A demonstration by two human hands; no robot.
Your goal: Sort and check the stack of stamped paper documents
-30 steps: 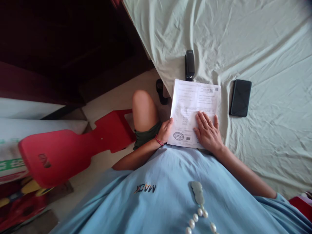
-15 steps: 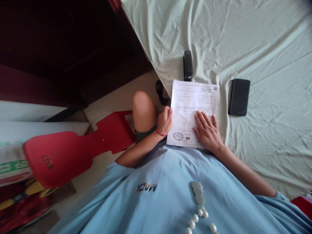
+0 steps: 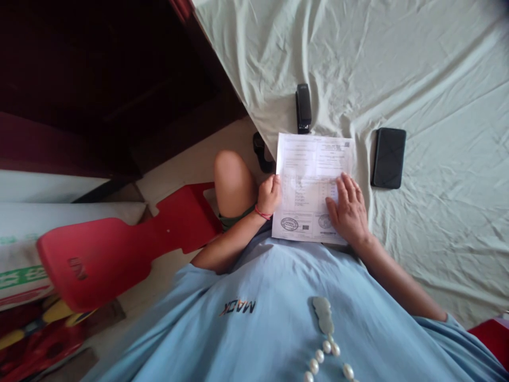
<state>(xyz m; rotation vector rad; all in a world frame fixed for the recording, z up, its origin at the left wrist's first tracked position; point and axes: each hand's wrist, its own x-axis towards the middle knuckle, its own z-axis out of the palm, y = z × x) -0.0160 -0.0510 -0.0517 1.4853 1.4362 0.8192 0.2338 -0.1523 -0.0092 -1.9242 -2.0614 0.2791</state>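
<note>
Printed paper sheets [image 3: 304, 183] with round stamps near the bottom lie at the edge of the light green cloth, close to my shirt. My left hand [image 3: 269, 194] pinches their left edge between thumb and fingers. Spread over the right side of the page, my right hand [image 3: 350, 210] rests flat with its fingers extended. Just beyond the top edge of the paper stands a black stapler [image 3: 303, 107]. A black phone [image 3: 388, 158] lies on the cloth to the right of the paper.
The wrinkled cloth [image 3: 441, 212] covers the surface ahead and to the right. A red plastic chair [image 3: 99, 260] is at the left, beside my bare knee [image 3: 234, 183]. Dark wooden furniture [image 3: 119, 79] fills the upper left.
My right hand has slid right across the page toward its right edge, uncovering a second stamp at the lower right. My left hand still holds the left edge.
</note>
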